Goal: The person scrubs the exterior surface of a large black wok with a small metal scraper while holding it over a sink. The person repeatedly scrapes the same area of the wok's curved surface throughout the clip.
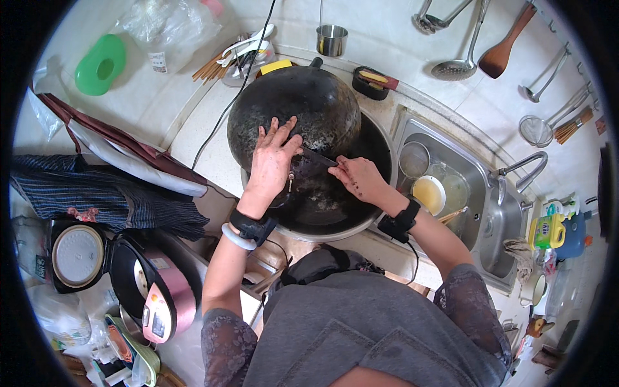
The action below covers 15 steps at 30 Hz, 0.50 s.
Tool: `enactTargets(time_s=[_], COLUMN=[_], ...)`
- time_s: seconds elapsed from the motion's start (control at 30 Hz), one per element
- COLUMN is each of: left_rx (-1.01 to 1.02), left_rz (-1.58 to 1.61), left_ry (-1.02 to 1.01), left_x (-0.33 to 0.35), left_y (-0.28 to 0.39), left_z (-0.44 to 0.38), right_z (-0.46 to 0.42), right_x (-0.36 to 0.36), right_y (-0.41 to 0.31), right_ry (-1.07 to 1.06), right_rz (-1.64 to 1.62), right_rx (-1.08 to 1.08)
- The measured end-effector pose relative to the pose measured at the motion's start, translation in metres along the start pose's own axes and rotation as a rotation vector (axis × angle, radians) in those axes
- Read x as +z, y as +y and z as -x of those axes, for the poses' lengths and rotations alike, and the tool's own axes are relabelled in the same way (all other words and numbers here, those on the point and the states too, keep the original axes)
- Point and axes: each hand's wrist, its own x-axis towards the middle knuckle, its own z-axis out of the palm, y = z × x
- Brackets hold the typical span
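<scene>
A blackened wok (295,96) lies tilted with its sooty underside up, over a large round metal basin (329,237) with a dark inside. My left hand (275,155) presses on the wok's underside, fingers spread, its thumb close to a dark flat blade (316,158). My right hand (358,179) grips this blade-like tool at its right end, with dark specks on the skin. The tool's exact kind cannot be told. A small metal ring or hook (291,181) shows below the blade, beside my left wrist.
A double steel sink (478,227) with a bowl (428,195) and a strainer (414,159) stands right. A black cable (217,128) runs left of the wok. An open pink rice cooker (176,295) is lower left. Ladles and a wooden spatula (500,53) hang on the wall.
</scene>
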Motion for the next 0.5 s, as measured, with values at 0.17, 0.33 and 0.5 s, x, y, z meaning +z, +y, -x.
enactTargets(time_s=[0.17, 0.33, 0.5], left_rx=[-0.045, 0.02, -0.037], left_rz=[-0.003, -0.046, -0.026], left_ry=[0.069, 0.028, 0.03], left_x=[0.004, 0.006, 0.007], left_y=[0.002, 0.004, 0.007], left_z=[-0.007, -0.004, -0.01], right_z=[-0.007, 0.0, -0.01], right_x=[0.006, 0.011, 0.006], right_y=[0.014, 0.018, 0.024], right_ry=[0.103, 0.086, 0.15], right_rz=[-0.051, -0.032, 0.029], right_rx=[0.03, 0.006, -0.017])
